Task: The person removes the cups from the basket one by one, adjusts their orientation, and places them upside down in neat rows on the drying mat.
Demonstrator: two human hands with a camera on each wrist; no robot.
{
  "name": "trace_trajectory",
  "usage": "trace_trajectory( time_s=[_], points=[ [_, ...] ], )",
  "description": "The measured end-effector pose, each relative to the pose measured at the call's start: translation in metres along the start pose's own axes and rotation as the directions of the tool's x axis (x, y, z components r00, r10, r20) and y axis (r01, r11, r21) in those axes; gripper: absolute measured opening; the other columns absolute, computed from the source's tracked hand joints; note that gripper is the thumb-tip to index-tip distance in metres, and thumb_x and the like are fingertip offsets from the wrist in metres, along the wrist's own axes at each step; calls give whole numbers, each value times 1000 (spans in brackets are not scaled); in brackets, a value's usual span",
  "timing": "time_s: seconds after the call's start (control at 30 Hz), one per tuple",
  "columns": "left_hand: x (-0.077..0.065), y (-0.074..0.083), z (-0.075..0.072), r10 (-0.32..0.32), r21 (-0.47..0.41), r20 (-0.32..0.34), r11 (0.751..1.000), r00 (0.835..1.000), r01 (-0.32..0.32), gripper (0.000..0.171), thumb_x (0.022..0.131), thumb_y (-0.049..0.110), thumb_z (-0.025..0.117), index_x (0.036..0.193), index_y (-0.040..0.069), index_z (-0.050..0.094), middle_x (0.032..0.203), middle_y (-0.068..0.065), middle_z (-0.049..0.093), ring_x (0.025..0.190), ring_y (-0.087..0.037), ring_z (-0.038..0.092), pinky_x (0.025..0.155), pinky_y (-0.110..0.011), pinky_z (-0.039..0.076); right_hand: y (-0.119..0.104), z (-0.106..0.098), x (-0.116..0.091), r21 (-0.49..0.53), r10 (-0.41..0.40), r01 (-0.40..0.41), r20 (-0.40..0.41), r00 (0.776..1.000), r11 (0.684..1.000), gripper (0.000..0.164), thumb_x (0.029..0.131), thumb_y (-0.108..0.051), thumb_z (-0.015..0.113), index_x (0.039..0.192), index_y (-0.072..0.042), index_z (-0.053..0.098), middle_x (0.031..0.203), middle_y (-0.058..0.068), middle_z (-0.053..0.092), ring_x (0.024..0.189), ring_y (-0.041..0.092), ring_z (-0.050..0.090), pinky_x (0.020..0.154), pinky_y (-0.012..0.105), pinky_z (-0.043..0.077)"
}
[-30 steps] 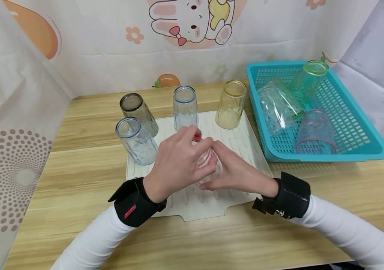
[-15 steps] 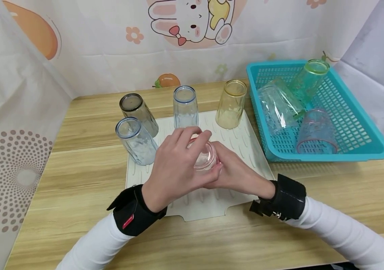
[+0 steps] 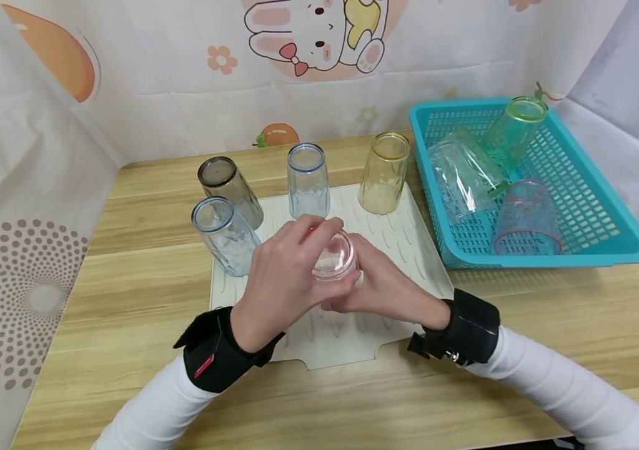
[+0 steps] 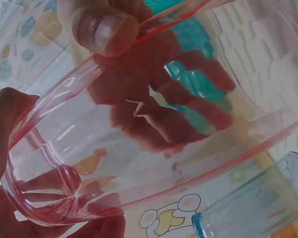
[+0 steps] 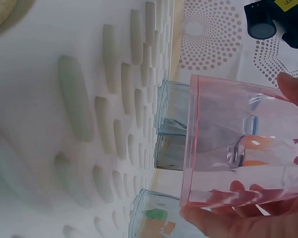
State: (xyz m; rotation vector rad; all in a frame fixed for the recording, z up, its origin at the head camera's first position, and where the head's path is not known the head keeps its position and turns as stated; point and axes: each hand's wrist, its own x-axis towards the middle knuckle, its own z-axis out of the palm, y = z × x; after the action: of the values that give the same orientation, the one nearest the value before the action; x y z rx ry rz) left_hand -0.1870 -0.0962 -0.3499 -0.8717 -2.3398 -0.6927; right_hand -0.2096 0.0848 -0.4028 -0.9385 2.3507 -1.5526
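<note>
Both hands hold a pink-tinted drinking glass [image 3: 335, 255] mouth down, close over a white ridged drying mat [image 3: 341, 347]. My left hand [image 3: 291, 265] curls its fingers and thumb around the base end, which is uppermost. The right hand [image 3: 383, 281] grips the glass's side from the right, its fingers partly hidden behind the left thumb. In the left wrist view the clear pink wall of the glass [image 4: 139, 183] fills much of the picture, with fingers showing through it. From the right wrist, the glass's rim [image 5: 191, 144] faces the ridged mat.
Upside-down glasses stand toward the back: two blue [image 3: 223, 234] [image 3: 308, 178], one smoky grey [image 3: 232, 190] and one yellow [image 3: 385, 175]. A turquoise basket [image 3: 544, 261] at right holds a green glass [image 3: 516, 134], a clear glass [image 3: 460, 175] and a pink glass [image 3: 528, 219].
The pink glass has shifted slightly left and turned, so its round base shows more between the fingers. Both hands have moved a little left with it; the right forearm has followed.
</note>
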Motion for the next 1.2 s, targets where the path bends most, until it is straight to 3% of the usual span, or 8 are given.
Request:
trace_trajectory(
  time_s=[0.2,0.4,0.5,0.67,0.9,1.2],
  points=[
    [8,-4,3,7,12,-2,1000,1000,-7,46,75,34,78,108,5,67,99,-9,64,84,-24,63,60,-36,55,1,-6,0,35,63,-63,14,998,997,93,69,-26,89,142,-20,32,131,-4,49,116,13,49,98,39,42],
    [12,-10,7,-4,25,-10,1000,1000,4,46,74,34,79,109,6,66,98,-10,64,81,-25,63,57,-37,54,4,-17,-7,-64,169,-171,-40,985,983,101,69,-31,89,146,-9,28,144,4,37,131,22,36,105,49,34],
    [14,-15,9,-4,35,-10,999,1000,4,48,74,35,80,109,5,65,97,-11,64,80,-26,63,56,-37,54,6,-22,-11,-122,177,-182,-50,983,976,100,68,-30,89,145,-6,29,147,9,34,136,29,30,107,54,29],
    [20,-22,9,-5,42,-16,999,1000,6,50,73,35,81,109,4,65,94,-11,63,77,-26,63,55,-36,52,8,-28,-17,-175,199,-204,-41,979,963,103,67,-33,89,146,-8,28,149,9,32,137,28,29,108,53,29],
    [26,-31,11,-34,76,10,997,999,33,51,74,35,81,110,4,65,97,-12,63,80,-26,62,55,-35,52,11,-32,-24,-200,197,-205,-56,979,958,102,68,-29,89,147,-7,28,149,11,32,137,29,29,108,54,27],
    [26,-49,26,-52,147,25,988,998,48,54,75,36,81,114,2,64,99,-13,63,79,-27,61,54,-35,51,16,-33,-32,-190,196,-207,-74,978,960,102,68,-27,90,146,-6,28,148,12,33,136,29,30,109,52,27]
  ],
)
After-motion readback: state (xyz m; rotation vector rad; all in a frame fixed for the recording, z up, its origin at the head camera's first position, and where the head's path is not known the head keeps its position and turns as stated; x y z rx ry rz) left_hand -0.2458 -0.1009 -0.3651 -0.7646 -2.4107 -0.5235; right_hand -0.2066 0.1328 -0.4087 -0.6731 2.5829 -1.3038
